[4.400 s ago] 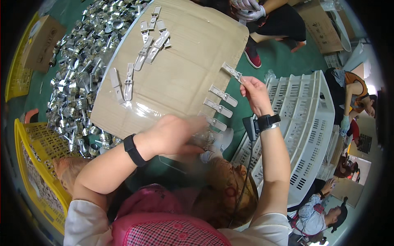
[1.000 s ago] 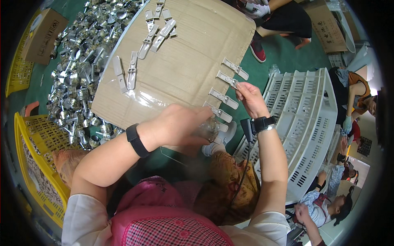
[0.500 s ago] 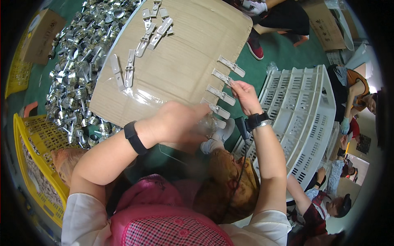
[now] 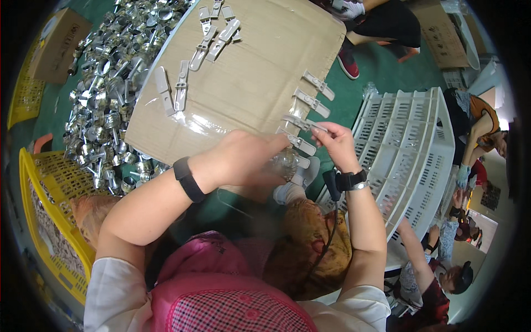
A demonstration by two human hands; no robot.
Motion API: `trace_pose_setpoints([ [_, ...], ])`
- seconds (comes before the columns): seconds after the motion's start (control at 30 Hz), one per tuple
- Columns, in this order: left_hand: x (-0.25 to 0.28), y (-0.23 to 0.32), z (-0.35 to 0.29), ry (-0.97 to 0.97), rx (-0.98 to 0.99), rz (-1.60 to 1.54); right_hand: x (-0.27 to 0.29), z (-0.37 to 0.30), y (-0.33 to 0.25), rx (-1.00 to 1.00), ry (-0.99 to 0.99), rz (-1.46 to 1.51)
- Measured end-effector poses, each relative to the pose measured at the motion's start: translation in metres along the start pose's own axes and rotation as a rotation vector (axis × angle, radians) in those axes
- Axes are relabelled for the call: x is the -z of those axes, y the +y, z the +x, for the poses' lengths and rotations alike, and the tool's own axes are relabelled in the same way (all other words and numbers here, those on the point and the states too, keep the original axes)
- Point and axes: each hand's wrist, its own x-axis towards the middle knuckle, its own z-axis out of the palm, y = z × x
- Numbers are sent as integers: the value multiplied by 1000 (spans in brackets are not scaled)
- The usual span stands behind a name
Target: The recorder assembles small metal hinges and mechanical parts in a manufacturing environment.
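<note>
Nearest: pink checked cloth (image 4: 221,304), then patterned brown fabric (image 4: 310,238) over a knee. Left hand (image 4: 243,160) motion-blurred, over the near edge of the cardboard sheet (image 4: 254,66), fingers reaching right; cannot tell if they grip anything. Crinkled clear plastic (image 4: 286,166) just beside them. Right hand (image 4: 336,145): thumb and fingertips pinched narrow on the outer end of a light-grey plastic clip (image 4: 305,122), smooth, slim, strip-shaped. Clip sits at the cardboard's right edge, third in a row counted from the far end; long axis upper left to lower right, inner end pointing in over the cardboard, outer end at the right hand. Row clips (image 4: 312,103) lie near parallel, rounded ends jutting past the edge. Loose clips (image 4: 181,86) at left and far left, angles mixed, mostly lengthwise. Perforated yellow plastic basket (image 4: 58,221) left; slatted white plastic crates (image 4: 406,149) right. Beyond left, heap of shiny cup-and-stem metal parts (image 4: 113,94). Far: co-worker's gloved hand (image 4: 351,9).
</note>
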Motion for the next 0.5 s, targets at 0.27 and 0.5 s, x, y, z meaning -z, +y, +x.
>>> trace_pose_setpoints([
  [0.27, 7, 4, 1, -8, 5, -42, 3, 1, -10, 79, 119, 59],
  [0.5, 7, 5, 4, -23, 7, -47, 4, 8, 4, -108, -15, 207],
])
